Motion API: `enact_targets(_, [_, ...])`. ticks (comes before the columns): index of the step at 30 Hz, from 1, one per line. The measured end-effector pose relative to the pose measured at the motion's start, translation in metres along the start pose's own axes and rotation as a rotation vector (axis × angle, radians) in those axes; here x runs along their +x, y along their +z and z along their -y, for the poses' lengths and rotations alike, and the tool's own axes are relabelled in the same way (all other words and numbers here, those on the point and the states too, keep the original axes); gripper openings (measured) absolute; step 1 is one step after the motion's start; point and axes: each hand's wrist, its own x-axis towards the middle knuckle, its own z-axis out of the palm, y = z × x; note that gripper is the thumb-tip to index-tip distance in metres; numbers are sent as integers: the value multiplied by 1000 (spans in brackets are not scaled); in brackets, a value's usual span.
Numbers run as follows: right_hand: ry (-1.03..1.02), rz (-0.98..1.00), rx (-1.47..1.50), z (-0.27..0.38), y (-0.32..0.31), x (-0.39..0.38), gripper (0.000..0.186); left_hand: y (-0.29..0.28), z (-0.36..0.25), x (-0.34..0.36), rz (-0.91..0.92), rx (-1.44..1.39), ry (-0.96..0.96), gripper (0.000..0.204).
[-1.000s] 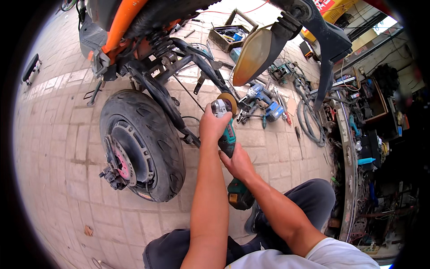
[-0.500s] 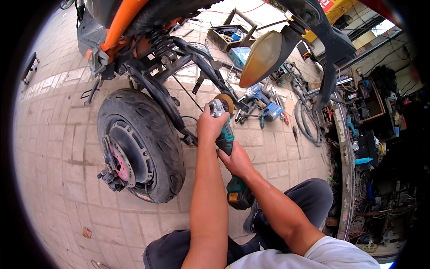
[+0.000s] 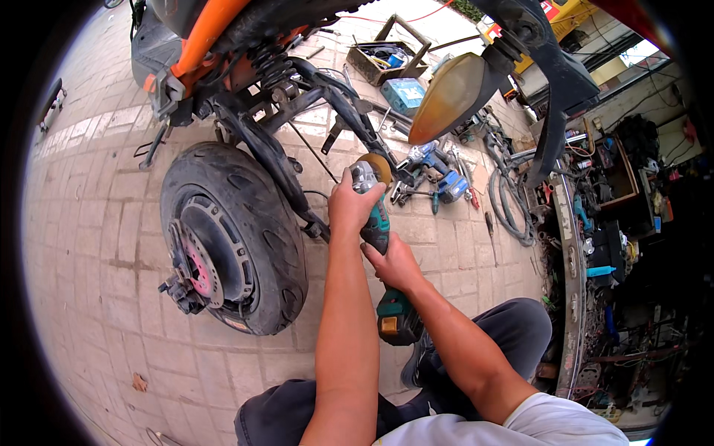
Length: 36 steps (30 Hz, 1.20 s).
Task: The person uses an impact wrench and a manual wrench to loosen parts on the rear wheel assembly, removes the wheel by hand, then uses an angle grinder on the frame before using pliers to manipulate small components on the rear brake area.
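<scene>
A cordless green angle grinder [image 3: 379,245] with a brown disc [image 3: 375,167] is held in both my hands. My left hand [image 3: 349,207] grips its front near the head. My right hand [image 3: 393,262] wraps the body above the battery [image 3: 394,320]. The disc sits close to the black rear frame tubes [image 3: 349,119] of an orange scooter. Left of my hands stands the scooter's black rear wheel [image 3: 238,238] with its brake disc.
Loose tools and a blue drill [image 3: 439,178] lie on the paving beyond the grinder. An open toolbox [image 3: 387,56] and a blue box [image 3: 405,93] stand farther back. A coiled hose [image 3: 509,208] and cluttered shelves [image 3: 610,223] fill the right side. An amber turn-signal lamp [image 3: 450,97] hangs overhead.
Both hands and the grinder keep almost the same place near the frame. The view has shifted slightly.
</scene>
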Motion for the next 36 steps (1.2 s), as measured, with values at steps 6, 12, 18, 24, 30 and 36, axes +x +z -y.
enact_targets(6, [39,22,3,8,-4,-1,48,-3,-3,-1,43,-5,-12,91])
enact_targets(12, [15,8,11,1,-2,1,49,0,-1,0,33,-14,8,83])
enact_targets(18, [22,11,0,0,-1,1,49,1,2,1,35,-31,19,72])
enact_targets(24, [34,-1,-6,5,-3,-2,49,0,-1,-1,22,-69,15,72])
enact_targets(30, [48,10,-4,8,-5,-4,48,-5,-4,-1,113,-105,-19,85])
enact_targets(36, [27,-7,-18,10,-5,-6,46,-2,-2,-1,42,-78,18,64])
